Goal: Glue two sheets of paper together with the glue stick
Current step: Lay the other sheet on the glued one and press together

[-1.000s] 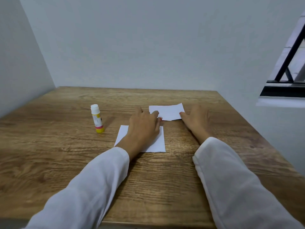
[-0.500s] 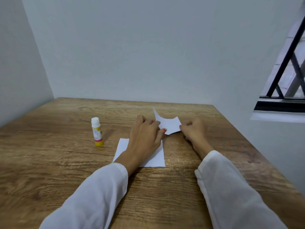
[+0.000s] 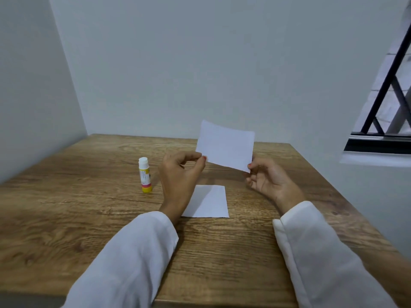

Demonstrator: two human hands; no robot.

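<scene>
- One sheet [image 3: 209,202] lies flat on the table [image 3: 66,218], nearest you.
- Your left hand [image 3: 180,172] and right hand [image 3: 269,181] pinch the other sheet's [image 3: 225,147] lower corners, holding it aloft.
- The glue stick [image 3: 145,174] stands capped, untouched: probably free one hand for it next.

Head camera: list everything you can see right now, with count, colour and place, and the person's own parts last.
Held sheet of paper: one, white, lifted above the table's far middle, pinched at its lower corners.
Flat sheet of paper: one, white, lying on the table below the held one.
Glue stick: one, yellow with white cap, standing upright, capped, left of the hands.
Table: one, brown wood grain.
Walls: pale grey, behind and left.
Window: one, black bars, right.
Sleeves: two, white.
Left hand: grips the held sheet.
Right hand: grips the held sheet.
</scene>
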